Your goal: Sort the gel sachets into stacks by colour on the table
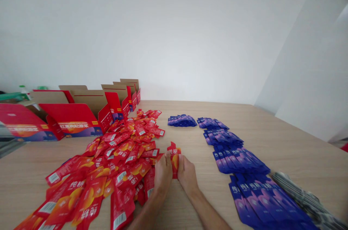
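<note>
Near the middle of the table, a red sachet (pixel 174 163) with an orange fruit print stands upright between my two hands. My left hand (pixel 163 172) grips its left edge, thumb on the front. The right edge is pinched by my right hand (pixel 187 172). Whether more than one sachet is held, I cannot tell. A large loose heap of red sachets (pixel 123 150) spreads to the left, close beside my left hand. On the right lie overlapping rows of purple-blue sachets (pixel 239 159), apart from my right hand.
Several open red cardboard boxes (pixel 70 114) stand at the left rear. Another purple-blue pile (pixel 181 120) lies at the back centre of the wooden table (pixel 296 139). A bundle of grey-striped material (pixel 299 190) rests at the right front. A pale wall rises behind.
</note>
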{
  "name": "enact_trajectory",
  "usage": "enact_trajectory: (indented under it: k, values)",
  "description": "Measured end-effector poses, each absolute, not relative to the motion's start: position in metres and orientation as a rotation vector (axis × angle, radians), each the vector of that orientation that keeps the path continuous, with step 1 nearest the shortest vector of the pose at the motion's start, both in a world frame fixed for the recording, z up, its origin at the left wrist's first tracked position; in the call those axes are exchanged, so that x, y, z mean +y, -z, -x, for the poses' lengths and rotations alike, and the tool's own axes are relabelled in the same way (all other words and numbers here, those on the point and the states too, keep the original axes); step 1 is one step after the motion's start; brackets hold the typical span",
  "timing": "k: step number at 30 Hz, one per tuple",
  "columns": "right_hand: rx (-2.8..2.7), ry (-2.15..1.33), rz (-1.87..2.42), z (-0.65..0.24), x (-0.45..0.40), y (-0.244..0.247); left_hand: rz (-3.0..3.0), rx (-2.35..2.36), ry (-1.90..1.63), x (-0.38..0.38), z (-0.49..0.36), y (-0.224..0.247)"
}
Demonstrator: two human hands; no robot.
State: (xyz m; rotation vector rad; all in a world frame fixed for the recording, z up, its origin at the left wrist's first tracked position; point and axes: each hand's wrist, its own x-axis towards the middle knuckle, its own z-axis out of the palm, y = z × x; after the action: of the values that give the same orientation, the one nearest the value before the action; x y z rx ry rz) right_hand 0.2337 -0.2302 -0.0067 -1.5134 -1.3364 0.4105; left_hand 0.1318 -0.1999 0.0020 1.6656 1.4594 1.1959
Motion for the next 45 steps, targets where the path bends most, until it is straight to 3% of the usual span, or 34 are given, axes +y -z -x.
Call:
enact_trajectory:
  k: [10,15,21,34,45]
  values:
    - [-1.395,-0.564,1.412,-0.235,-0.238,0.004,-1.495,1.327,-1.317,-0.198,-0.121,-0.002]
    - [-1.239,-0.713,1.302,-0.238,-0.235,-0.002,-1.71,1.262,-1.253,-0.2,-0.12,0.004]
    - [-1.221,-0.641,1.29,-0.244,-0.236,-0.01,-1.784,1.355,-1.222,-0.205,-0.128,0.008]
    - [-1.36,-0.836,1.295,-0.248,-0.237,-0.021,-1.342,0.899,-1.15,-0.191,-0.113,-0.017]
    - [-0.911,-1.198,1.149,-0.249,-0.236,-0.011,-0.881,0.711,-1.135,-0.2,-0.128,-0.011]
